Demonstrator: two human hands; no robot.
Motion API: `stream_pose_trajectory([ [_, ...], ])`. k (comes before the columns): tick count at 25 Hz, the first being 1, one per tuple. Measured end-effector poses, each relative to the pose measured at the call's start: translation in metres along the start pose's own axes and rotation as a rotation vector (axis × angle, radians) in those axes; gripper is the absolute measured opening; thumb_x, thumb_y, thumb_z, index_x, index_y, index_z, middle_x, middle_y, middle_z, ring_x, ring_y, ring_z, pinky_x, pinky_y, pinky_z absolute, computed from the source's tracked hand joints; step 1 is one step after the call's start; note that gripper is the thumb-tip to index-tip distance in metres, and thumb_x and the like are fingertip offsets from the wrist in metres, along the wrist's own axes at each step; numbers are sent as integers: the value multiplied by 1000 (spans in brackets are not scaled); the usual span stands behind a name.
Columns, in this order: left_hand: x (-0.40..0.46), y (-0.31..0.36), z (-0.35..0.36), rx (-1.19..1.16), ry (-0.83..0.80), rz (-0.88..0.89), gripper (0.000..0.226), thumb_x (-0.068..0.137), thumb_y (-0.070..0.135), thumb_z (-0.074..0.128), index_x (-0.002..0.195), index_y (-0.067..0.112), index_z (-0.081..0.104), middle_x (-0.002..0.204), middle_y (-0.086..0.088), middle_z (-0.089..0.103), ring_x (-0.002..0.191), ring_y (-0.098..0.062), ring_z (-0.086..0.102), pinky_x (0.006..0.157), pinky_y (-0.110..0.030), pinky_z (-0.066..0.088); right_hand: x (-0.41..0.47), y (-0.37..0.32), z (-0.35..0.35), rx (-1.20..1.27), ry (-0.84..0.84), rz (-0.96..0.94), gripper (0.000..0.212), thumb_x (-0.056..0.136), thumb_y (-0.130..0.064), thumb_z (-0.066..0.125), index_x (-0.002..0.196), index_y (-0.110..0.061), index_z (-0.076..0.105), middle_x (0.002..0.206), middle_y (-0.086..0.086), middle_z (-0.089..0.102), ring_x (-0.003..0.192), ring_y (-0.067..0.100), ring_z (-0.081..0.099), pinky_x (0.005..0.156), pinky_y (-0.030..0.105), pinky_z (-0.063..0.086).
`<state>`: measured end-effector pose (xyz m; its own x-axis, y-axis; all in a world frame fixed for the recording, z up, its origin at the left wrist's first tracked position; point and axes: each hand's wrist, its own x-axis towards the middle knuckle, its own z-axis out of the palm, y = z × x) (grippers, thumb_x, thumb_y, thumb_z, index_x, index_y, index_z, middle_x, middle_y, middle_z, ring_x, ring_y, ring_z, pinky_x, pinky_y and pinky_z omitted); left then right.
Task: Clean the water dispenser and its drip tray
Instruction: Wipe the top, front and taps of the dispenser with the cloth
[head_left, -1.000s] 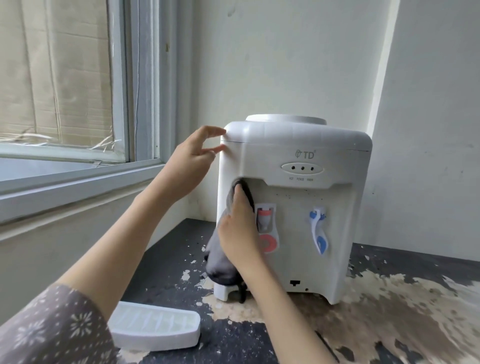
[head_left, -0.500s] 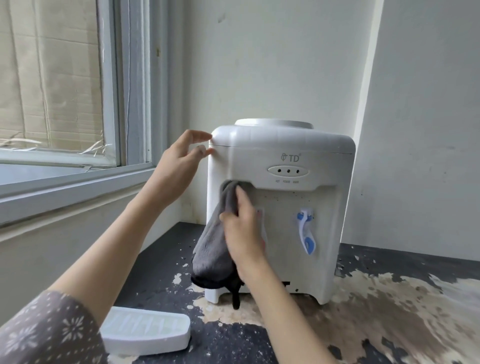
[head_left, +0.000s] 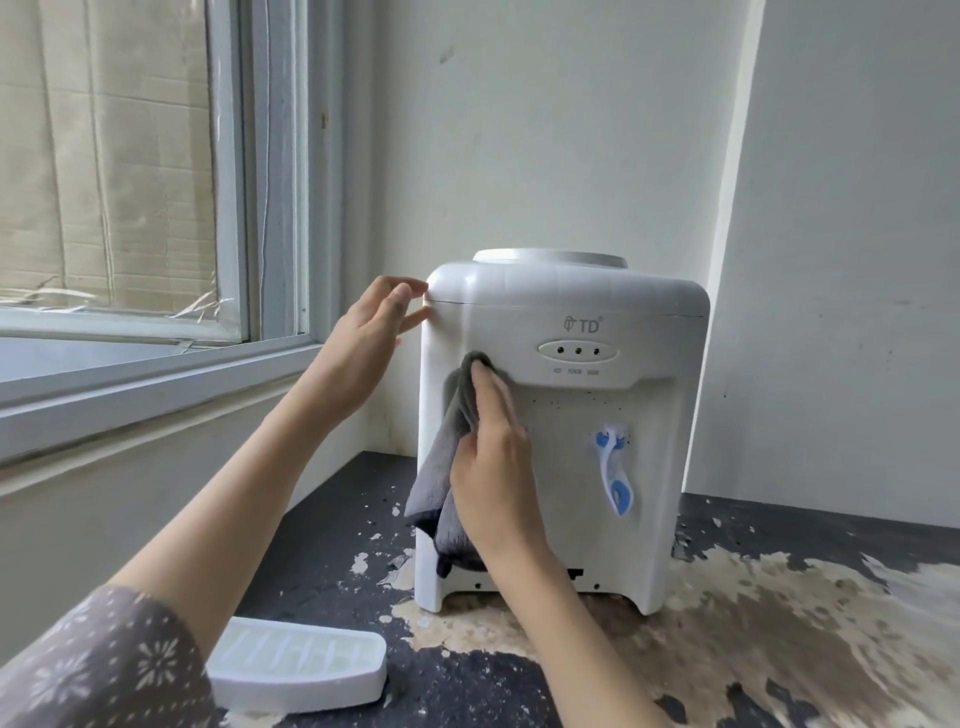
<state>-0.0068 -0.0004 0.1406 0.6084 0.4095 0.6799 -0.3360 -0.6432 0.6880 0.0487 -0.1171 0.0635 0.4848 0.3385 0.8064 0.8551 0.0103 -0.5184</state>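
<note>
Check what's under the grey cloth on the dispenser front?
The right hand presses the grey cloth against the water dispenser, left of the blue tap. Cloth and hand cover the panel there, so nothing beneath them shows now.

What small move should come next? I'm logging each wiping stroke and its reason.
Probably slide the grey cloth rightward across the recessed front panel of the water dispenser: dark specks show there near the blue tap, the right hand presses the cloth at the panel's left edge, and the left hand steadies the corner.

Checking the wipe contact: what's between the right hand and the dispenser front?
In the head view, a grey cloth lies between the right hand and the dispenser.
</note>
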Motion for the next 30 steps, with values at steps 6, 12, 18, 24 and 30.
stream_pose_trajectory([
  [6, -2, 0, 0, -27, -3, -9, 43, 103, 35, 20, 128, 13, 48, 136, 4, 49, 114, -6, 57, 91, -20, 41, 8, 9, 19, -35, -403, 121, 58, 88, 11, 31, 139, -12, 41, 143, 2, 43, 130, 13, 39, 104, 14, 28],
  [12, -1, -4, 6, 104, 82, 103, 24, 101, 20, 36, 117, 19, 55, 125, 1, 53, 107, -2, 56, 92, -22, 44, -33, 32, -30, 334, -93, 401, 50, 88, 12, 37, 126, -14, 57, 126, -6, 58, 105, -12, 49, 86, -3, 34],
  [18, -36, -29, 65, 243, 234, 414, 31, 78, -11, 46, 93, 12, 60, 92, 5, 55, 85, 2, 53, 75, -9, 41, -32, 29, -59, 385, 405, 348, 52, 92, 9, 39, 135, -20, 43, 128, -8, 52, 105, -16, 50, 81, 9, 44],
  [24, -55, -55, 109, 166, 249, 91, 23, 89, 12, 63, 110, 13, 52, 107, 3, 52, 89, -11, 56, 74, -14, 45, -30, 78, -26, -6, 66, 38, 76, 86, 5, 35, 140, -33, -3, 148, -22, -6, 136, -15, -7, 111, 9, 0],
  [30, -59, -71, 108, 150, 184, 13, 25, 91, 3, 56, 108, 19, 46, 106, 8, 49, 91, -22, 59, 73, -23, 41, -14, 133, -19, -336, 21, -152, 87, 76, 23, 35, 148, -17, 8, 156, -7, 3, 142, 0, -8, 116, 20, -2],
])
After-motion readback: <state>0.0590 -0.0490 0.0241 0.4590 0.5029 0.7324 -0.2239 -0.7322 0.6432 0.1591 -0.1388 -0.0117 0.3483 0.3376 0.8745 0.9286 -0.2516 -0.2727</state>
